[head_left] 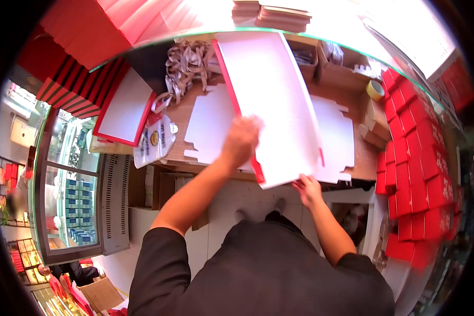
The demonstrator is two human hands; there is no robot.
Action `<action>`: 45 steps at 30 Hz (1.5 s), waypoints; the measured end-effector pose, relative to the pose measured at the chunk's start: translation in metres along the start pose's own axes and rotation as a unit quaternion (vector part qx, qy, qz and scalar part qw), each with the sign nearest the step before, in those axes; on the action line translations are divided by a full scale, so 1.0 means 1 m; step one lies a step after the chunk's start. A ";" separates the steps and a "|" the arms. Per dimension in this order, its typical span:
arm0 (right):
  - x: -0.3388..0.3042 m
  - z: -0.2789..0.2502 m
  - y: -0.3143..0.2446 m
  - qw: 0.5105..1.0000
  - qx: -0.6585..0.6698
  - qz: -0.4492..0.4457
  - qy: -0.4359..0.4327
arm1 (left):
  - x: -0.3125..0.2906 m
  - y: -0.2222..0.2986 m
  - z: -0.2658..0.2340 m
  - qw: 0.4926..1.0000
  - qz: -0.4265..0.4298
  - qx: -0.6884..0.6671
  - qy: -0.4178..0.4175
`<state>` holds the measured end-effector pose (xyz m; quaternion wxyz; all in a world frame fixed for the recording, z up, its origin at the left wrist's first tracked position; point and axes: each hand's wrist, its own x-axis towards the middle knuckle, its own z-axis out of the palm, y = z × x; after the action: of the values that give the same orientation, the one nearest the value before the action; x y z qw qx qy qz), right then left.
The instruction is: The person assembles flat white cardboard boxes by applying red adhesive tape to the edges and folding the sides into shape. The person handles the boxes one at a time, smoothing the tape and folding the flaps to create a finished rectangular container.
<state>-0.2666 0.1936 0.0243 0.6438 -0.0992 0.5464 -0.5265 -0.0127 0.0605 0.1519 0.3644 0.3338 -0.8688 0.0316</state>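
Note:
A long white cardboard sheet with red edges (pixel 279 100) is held tilted over the wooden table, its far end rising near the glass shelf edge. My left hand (pixel 242 138) is closed on its left red edge, the fingers slightly blurred. At the near right corner, my right hand (pixel 307 189) pinches the sheet's edge between thumb and fingers. Below the sheet lies a flat white cardboard blank with notched tabs (pixel 334 134); its middle is covered by the raised sheet.
Red boxes (pixel 418 168) are stacked high on the right, beside a roll of tape (pixel 375 89). Left of the table stand a white panel with red border (pixel 126 108) and a plastic bag (pixel 155 139). Beige straps (pixel 187 66) lie in a heap behind. A glass shelf edge (pixel 195 34) crosses above.

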 end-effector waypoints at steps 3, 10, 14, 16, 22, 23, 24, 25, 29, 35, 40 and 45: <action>0.012 0.038 0.039 0.998 0.033 0.052 -0.025 | -0.067 0.062 0.025 0.985 0.032 -0.077 -0.150; 0.015 0.060 0.065 0.996 -0.026 0.070 -0.054 | -0.158 0.038 0.055 0.985 -0.068 0.056 -0.148; -0.012 0.073 0.037 0.920 -0.352 0.131 -0.109 | -0.172 0.023 0.053 0.976 -0.079 0.068 -0.193; -0.035 0.079 0.037 0.803 -0.552 -0.177 -0.138 | -0.169 0.022 0.051 0.973 -0.079 0.074 -0.203; 0.010 0.081 0.005 0.356 -0.763 -0.511 -0.174 | -0.163 0.024 0.046 0.971 -0.039 0.126 -0.200; 0.019 0.080 -0.001 0.345 -0.778 -0.492 -0.182 | -0.163 0.023 0.045 0.968 -0.035 0.132 -0.208; 0.025 0.078 -0.005 0.334 -0.793 -0.473 -0.190 | -0.161 0.023 0.045 0.966 -0.031 0.139 -0.216; 0.029 0.074 -0.009 0.332 -0.800 -0.451 -0.216 | -0.159 0.023 0.044 0.960 -0.028 0.145 -0.238; 0.039 0.089 -0.031 0.372 -0.815 -0.332 -0.296 | -0.144 0.011 0.035 0.943 -0.046 0.139 -0.298; 0.067 0.120 -0.031 0.328 -0.789 -0.503 -0.127 | -0.103 -0.011 0.048 0.959 -0.023 0.209 -0.188; 0.072 0.119 -0.017 0.339 -0.814 -0.433 -0.188 | -0.130 -0.013 0.066 0.955 -0.003 0.157 -0.251; 0.059 0.103 -0.013 0.328 -0.783 -0.465 -0.251 | -0.127 -0.009 0.060 0.947 0.020 0.169 -0.271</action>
<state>-0.1998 0.0952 0.0374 0.0257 -0.9230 0.3834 -0.0194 0.0205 0.1064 0.0234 0.0527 0.3687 -0.9233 0.0939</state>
